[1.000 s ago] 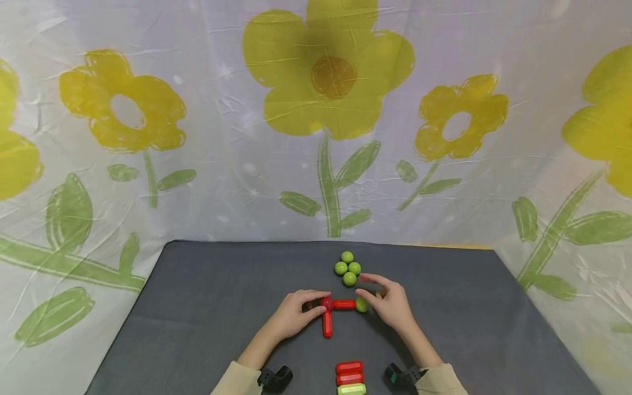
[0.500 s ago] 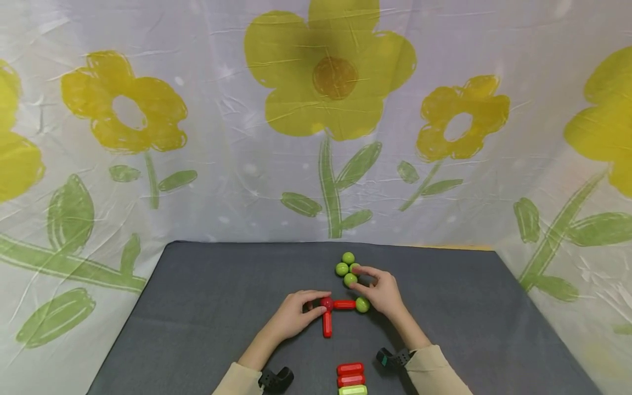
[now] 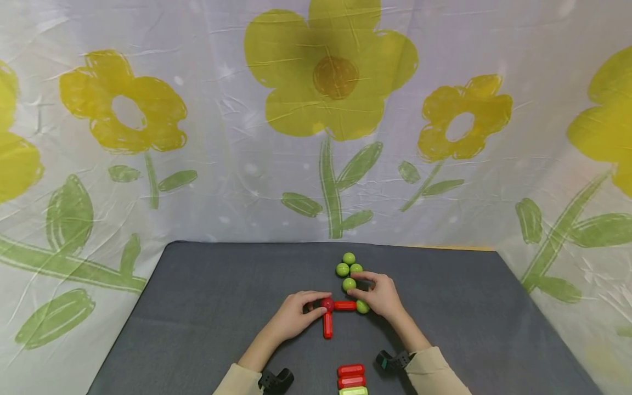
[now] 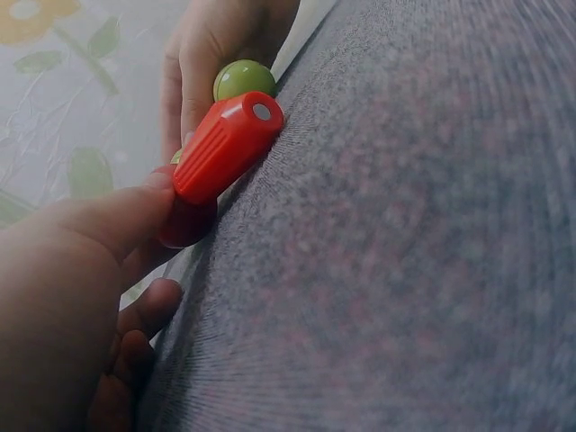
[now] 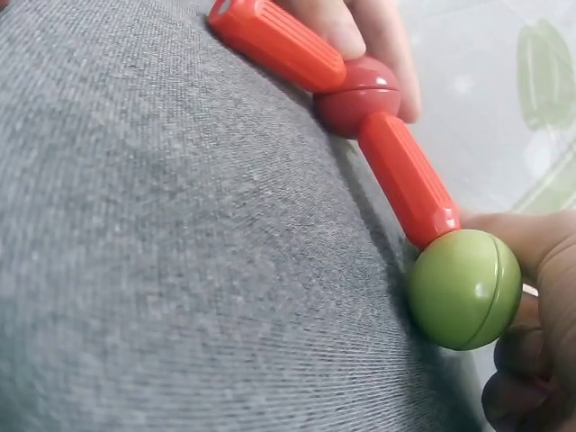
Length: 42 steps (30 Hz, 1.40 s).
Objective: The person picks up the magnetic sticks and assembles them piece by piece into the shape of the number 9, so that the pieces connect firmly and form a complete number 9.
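Observation:
My left hand (image 3: 295,314) pinches a dark red ball (image 3: 327,304) between thumb and fingers. Two red magnetic rods meet that ball: one rod (image 3: 328,325) points toward me, showing a metal disc at its end in the left wrist view, and the other rod (image 3: 344,305) runs right. At the right rod's far end sits a green ball (image 5: 465,288). Just beyond it, my right hand (image 3: 382,295) pinches another green ball (image 3: 349,284) with thumb and fingertips. Three more green balls (image 3: 343,269) cluster behind that one, partly overlapped by my index finger.
Two loose red rods (image 3: 351,370) and a yellow-green rod (image 3: 353,391) lie side by side near the front. A dark grey cloth (image 3: 222,291) covers the table. Behind it hangs a flower-printed sheet (image 3: 222,164).
My right hand has left the green ball on the rod's end and taken the nearest ball of the green cluster, drawing it slightly toward me. The left hand keeps its place.

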Motion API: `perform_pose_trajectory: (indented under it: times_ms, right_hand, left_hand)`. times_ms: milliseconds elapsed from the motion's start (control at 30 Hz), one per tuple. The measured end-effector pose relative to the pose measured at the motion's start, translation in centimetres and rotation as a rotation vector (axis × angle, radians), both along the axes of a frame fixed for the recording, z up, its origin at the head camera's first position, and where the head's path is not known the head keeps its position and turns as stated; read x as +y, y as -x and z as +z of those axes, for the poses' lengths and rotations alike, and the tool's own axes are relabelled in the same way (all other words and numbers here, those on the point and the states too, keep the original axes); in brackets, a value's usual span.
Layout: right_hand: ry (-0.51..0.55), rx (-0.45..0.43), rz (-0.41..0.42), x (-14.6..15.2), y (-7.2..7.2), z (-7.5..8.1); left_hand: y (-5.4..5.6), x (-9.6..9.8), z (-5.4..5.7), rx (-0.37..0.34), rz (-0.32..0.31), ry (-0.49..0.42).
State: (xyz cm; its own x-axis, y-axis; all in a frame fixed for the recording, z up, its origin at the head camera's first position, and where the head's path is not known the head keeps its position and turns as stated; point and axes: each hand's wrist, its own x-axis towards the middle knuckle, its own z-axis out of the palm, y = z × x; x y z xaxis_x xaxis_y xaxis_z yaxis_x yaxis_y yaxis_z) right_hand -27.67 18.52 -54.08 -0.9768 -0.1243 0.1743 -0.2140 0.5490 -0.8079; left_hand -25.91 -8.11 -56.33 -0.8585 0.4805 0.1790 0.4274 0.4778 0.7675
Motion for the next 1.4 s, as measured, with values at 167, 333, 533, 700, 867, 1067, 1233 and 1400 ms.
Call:
perform_pose_trajectory:
  times_ms: [167,333,533,700,867,1067,1233,1400]
  right_hand:
    - [-0.030,-0.011,0.020,-0.1,0.2,0.1]
    - [0.045,-0.030,0.013,0.1,-0.3,0.4]
    - [0.168,-0.008,0.096,-0.1,-2.7,1.5]
    - [0.255,-0.022,0.230,-0.2,-5.1,1.0]
    - [0.324,-0.064,0.342,0.0,-6.8,-0.1]
    - [0.370,-0.085,0.420,0.2,-7.5,-1.5]
    - [0.371,-0.127,0.472,0.1,-7.9,-2.0]
    - [0.359,-0.118,0.490,-0.3,-8.1,-1.6]
  left_hand:
    - [0.0,-0.1,0.0,-0.010,-0.003,-0.006]
    - [0.0,-0.1,0.0,-0.011,-0.010,-0.016]
    - [-0.2,-0.1,0.0,-0.018,-0.009,-0.047]
    - [-0.2,-0.1,0.2,-0.050,0.012,-0.062]
    - [-0.2,0.0,0.1,-0.056,0.027,-0.053]
    - [-0.1,0.1,0.0,-0.066,0.036,-0.058]
    - [-0.2,0.1,-0.1,-0.086,0.040,-0.048]
    - [-0.1,0.1,0.1,-0.078,0.051,-0.050]
